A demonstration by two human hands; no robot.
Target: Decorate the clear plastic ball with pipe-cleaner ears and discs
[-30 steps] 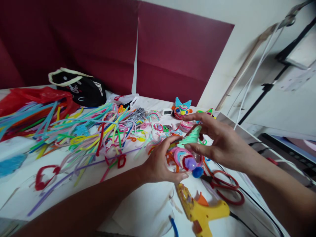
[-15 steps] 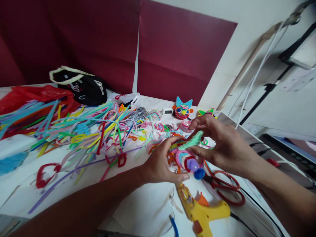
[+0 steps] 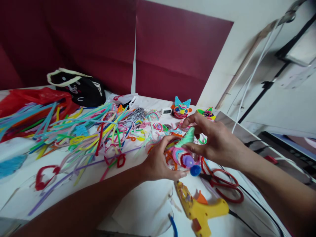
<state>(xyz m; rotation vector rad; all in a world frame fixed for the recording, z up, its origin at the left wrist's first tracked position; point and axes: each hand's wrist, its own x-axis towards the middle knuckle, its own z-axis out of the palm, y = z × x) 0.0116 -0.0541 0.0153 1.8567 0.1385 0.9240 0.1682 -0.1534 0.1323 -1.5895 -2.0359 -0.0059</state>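
My left hand (image 3: 158, 160) is wrapped around a colourful pipe-cleaner figure (image 3: 178, 154), which has pink and white curves, a purple ball and a blue pompom on its front. A mint-green fuzzy pipe-cleaner piece (image 3: 187, 138) is pinched between the thumb and fingers of my right hand (image 3: 213, 138). Its lower edge meets the top of the figure, though I cannot tell whether it is attached. My left fingers hide the figure's far side. Just below lies a yellow glue gun (image 3: 203, 210), with red-handled scissors (image 3: 228, 186) to the right.
Loose pipe cleaners (image 3: 98, 131) spread over the left of the table beside a red plastic bag (image 3: 41, 100) and a black bag (image 3: 79, 90). Toward the back stand a small digital clock (image 3: 166, 111) and a finished blue-eared figure (image 3: 181, 108). Black cable (image 3: 244, 223) trails at right.
The mint-green piece has tipped more upright on top of the figure. Both hands and the figure appear slightly further left and, with the whole view shifting a little, the grips stay the same.
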